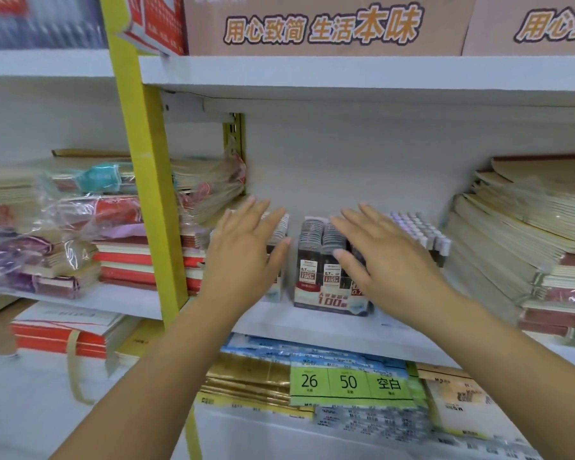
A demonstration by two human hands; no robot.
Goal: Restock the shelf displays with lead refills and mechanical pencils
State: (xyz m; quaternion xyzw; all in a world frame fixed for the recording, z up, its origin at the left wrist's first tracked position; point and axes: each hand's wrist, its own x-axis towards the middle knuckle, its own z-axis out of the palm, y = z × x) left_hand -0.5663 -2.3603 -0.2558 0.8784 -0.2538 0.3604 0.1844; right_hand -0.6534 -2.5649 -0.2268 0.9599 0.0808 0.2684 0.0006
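Observation:
A display box of dark lead refill tubes (pixel 322 267), labelled 0.7 and 100, stands on the white middle shelf (pixel 312 327). My left hand (pixel 243 257) hovers with straight fingers in front of a second display box (pixel 279 230) to its left, mostly hiding it. My right hand (pixel 382 257) is spread flat over the refill box's right side. Behind it stands a box of pale purple-capped items (pixel 419 227). Neither hand holds anything.
Stacks of notebooks (pixel 518 240) fill the shelf's right end. Plastic-wrapped books (pixel 80 227) lie left of the yellow upright (pixel 150 180). A cardboard box (pixel 322 24) sits on the shelf above. Paper packs and a green price tag (pixel 349 383) lie below.

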